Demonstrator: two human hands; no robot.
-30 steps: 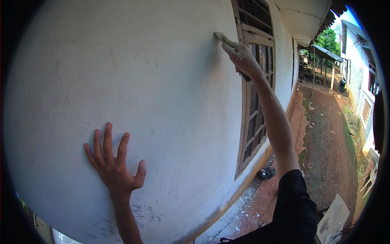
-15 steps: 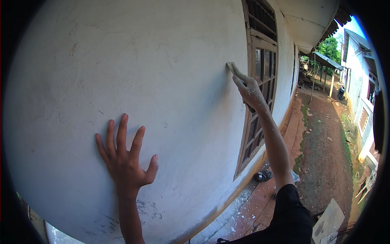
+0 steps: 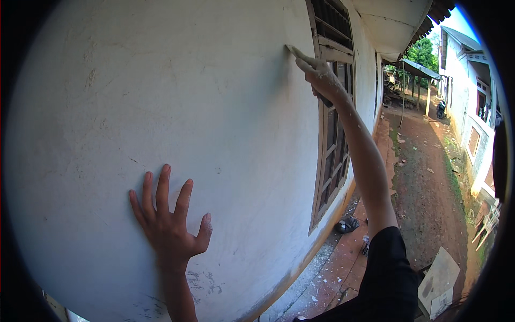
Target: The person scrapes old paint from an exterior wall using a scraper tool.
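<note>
My right hand [image 3: 326,81], dusted with white, is wrapped around a scraper [image 3: 295,52]. The scraper's tip meets the whitish wall [image 3: 214,112] high up, just left of the window's upper part; the dark end of its handle shows below my fist. Lower down and to the left, my left hand [image 3: 173,232] lies against the same wall with its fingers spread, holding nothing. White residue marks its thumb. Dark scuffs and fine cracks show on the wall around it.
A wooden-framed window [image 3: 328,177] is set in the wall beside my right arm. Below are a tiled ledge [image 3: 343,265] with white flakes and a black bundle [image 3: 347,225]. A pale board [image 3: 439,282] lies lower right by a dirt path [image 3: 421,198]; a motorbike [image 3: 441,109] stands farther off.
My right hand and the scraper have moved up the wall and slightly left. My left hand keeps its spread pose on the wall; the whole view has shifted a little.
</note>
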